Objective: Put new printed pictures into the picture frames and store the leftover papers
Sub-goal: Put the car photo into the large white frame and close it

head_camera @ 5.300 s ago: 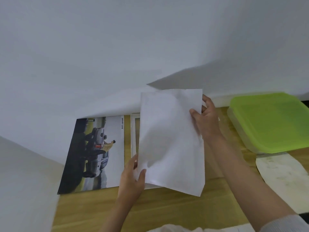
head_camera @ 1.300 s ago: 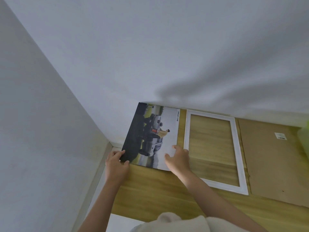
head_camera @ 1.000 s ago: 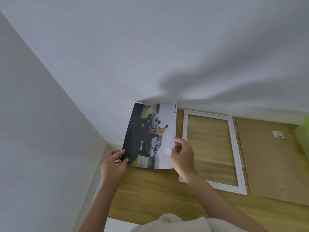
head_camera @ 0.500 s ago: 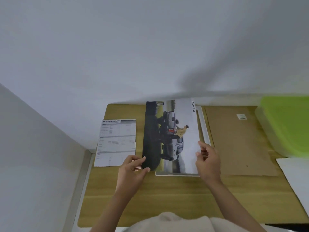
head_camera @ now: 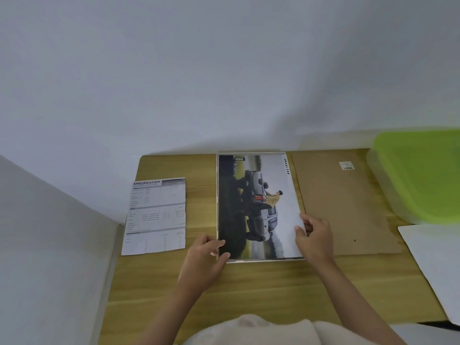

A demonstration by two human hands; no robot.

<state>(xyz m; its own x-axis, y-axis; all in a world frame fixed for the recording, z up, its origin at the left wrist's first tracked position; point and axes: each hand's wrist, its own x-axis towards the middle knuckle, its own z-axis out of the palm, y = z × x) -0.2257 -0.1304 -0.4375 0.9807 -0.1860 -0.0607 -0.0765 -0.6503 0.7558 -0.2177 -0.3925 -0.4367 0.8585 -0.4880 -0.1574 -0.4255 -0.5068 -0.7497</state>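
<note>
since a moment ago the glossy printed car picture [head_camera: 258,205] is lying over the white picture frame [head_camera: 254,261], only thin slivers of frame showing along its near and left edges, and it is sitting squarer to the desk edge than half a second back. the left hand [head_camera: 202,262] is pinching the picture's near left corner, thumb on top; the right hand [head_camera: 315,236] is gripping the right edge, fingers curled round it.

to my eye the sheet is going to behave light and floppy, a bit slick, quick to crease if pressed in the middle, so holding opposite edges and nudging it into the frame opening looks like the sensible grip. the frame itself seems rigid and light.

just right of it, edges touching, the brown cardboard backing board [head_camera: 343,207] is waiting, still off. left, apart on the wooden desk [head_camera: 249,290], a grey specification sheet [head_camera: 156,216] is lying. farther right a clear plastic box with a lime green lid [head_camera: 420,175] and a blank white paper [head_camera: 435,267] are sitting near the desk's edge. nothing is blocking the hands.
</note>
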